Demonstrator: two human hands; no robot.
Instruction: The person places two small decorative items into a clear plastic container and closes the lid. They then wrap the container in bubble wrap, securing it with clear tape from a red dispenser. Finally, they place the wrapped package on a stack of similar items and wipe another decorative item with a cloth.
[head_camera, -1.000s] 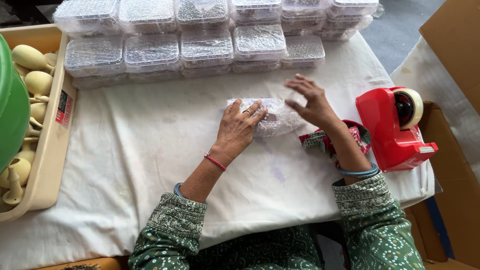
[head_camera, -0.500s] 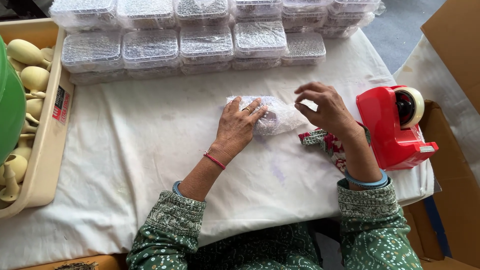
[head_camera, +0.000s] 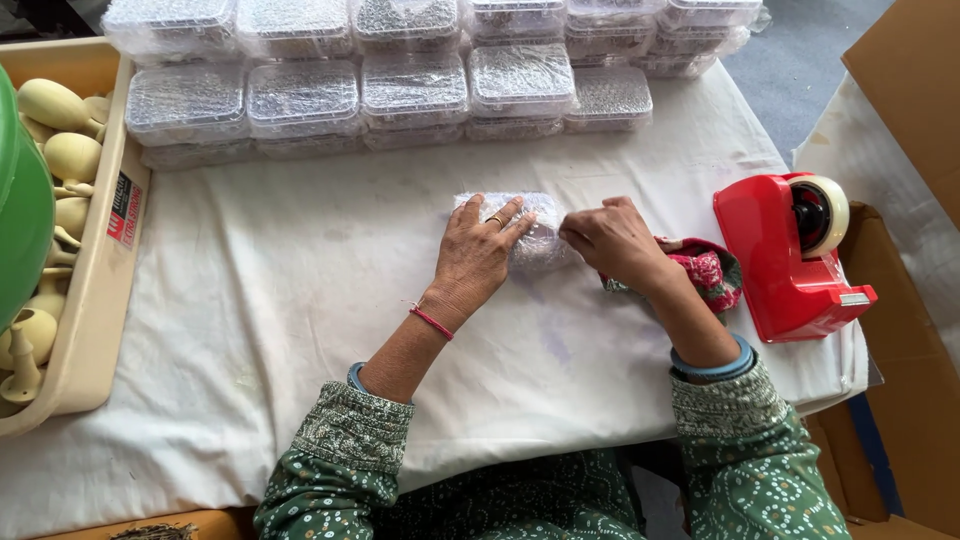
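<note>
The wrapped box lies on the white cloth at mid-table, covered in bubble wrap. The left hand lies flat across its left half, fingers spread, pressing it down. The right hand is at its right end, fingertips pinched against the wrap there. Just beside the right wrist lies a red patterned pouch, and past it a red tape dispenser. Stacked wrapped boxes line the far edge. At left, a tan tray holds pale wooden pieces.
</note>
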